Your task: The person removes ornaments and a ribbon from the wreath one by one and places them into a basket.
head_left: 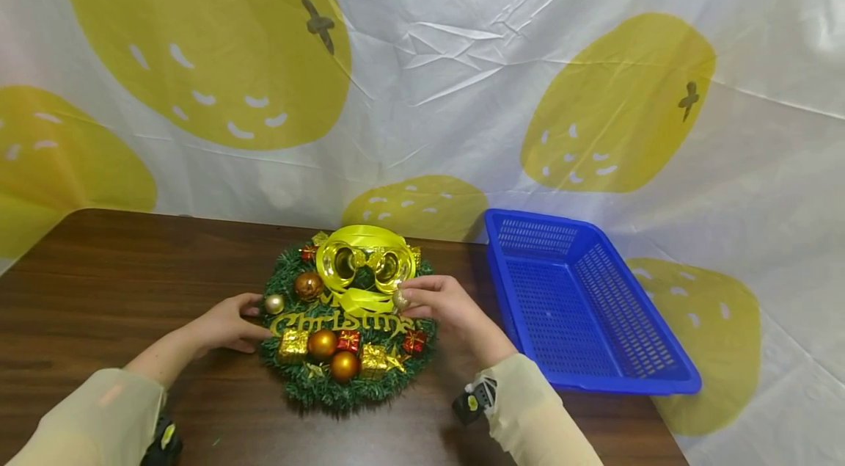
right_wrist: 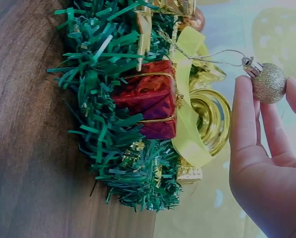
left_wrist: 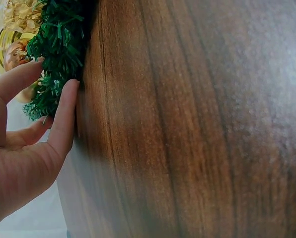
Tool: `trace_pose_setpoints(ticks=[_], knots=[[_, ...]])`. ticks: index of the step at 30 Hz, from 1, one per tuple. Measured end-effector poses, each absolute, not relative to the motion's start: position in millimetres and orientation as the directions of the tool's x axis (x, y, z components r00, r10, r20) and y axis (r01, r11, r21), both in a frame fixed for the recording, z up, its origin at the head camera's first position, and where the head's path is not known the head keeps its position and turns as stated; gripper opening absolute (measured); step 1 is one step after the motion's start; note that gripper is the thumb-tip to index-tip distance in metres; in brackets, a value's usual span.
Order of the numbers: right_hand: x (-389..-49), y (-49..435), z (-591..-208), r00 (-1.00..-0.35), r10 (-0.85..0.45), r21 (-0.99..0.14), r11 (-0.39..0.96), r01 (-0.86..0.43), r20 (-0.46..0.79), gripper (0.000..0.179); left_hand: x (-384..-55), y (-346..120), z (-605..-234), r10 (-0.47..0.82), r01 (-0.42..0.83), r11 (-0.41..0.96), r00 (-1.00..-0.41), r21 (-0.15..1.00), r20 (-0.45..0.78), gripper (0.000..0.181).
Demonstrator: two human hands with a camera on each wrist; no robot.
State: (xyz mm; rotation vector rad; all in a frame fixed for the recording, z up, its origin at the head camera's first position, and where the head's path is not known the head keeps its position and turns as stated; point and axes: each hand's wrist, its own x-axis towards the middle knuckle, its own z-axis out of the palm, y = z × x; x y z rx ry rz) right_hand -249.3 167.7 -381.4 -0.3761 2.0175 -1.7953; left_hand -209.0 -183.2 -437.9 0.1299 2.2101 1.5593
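Observation:
A green Christmas wreath [head_left: 330, 394] lies on the brown table, bearing gold lettering [head_left: 343, 324], gold bells [head_left: 394, 268], yellow ribbon [head_left: 363, 301], small wrapped boxes and shiny baubles. Between thumb and fingertips, my right hand [head_left: 449, 303] pinches a small glittery gold bauble [right_wrist: 269, 83] above the wreath's right side. A thin gold string [right_wrist: 212, 60] runs from the bauble's cap toward the wreath; its far end cannot be made out. At the wreath's left edge, my left hand [head_left: 227, 323] rests with loosely extended fingers against the greenery, near a pale gold bauble [head_left: 274, 304].
To the right of the wreath stands a blue plastic basket [head_left: 499, 282] with slotted sides and nothing visible inside. Behind the table [head_left: 86, 304] hangs a white cloth [head_left: 422, 62] printed with large yellow fruit. Each wrist wears a dark strap.

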Motion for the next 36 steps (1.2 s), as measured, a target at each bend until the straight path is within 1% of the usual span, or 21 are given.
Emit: trace_pose_setpoints(ticks=[5,10,18,23,30,32,36], knots=[[-249.9,168.5,-377.5,-0.883,-0.455,-0.992,0.102,0.075,-0.114,0.037,-208.3,-183.2,-437.4,0.317,-0.166,0.362,-0.903,0.917,-0.289,0.086],[-250.8,170.8,-369.5,-0.882,-0.457,-0.992,0.1,0.079,-0.116,0.038,-207.7,-182.6,-436.2,0.313,-0.166,0.365,-0.905,0.916,-0.288,0.086],[-253.3,175.5,-357.3,-0.887,-0.451,-0.995,0.07,0.074,-0.098,0.034,-208.1,-182.6,-435.6,0.31,-0.163,0.37,-0.906,0.915,-0.287,0.086],[-256.0,179.4,-353.5,-0.889,-0.448,-0.995,0.051,0.081,-0.095,0.035,-208.4,-182.5,-436.9,0.311,-0.164,0.369,-0.906,0.915,-0.288,0.085],[-260.0,185.0,-348.3,-0.89,-0.448,-0.995,-0.012,0.099,-0.083,0.039,-208.8,-182.6,-436.3,0.312,-0.169,0.367,-0.904,0.915,-0.292,0.086],[-260.6,187.6,-345.9,-0.891,-0.447,-0.995,-0.023,0.1,-0.079,0.037,-208.7,-182.5,-435.7,0.311,-0.17,0.369,-0.904,0.914,-0.294,0.086],[-262.6,194.7,-340.9,-0.893,-0.442,-0.992,-0.054,0.117,-0.082,0.025,-208.0,-182.1,-434.8,0.309,-0.171,0.372,-0.904,0.912,-0.295,0.086]])
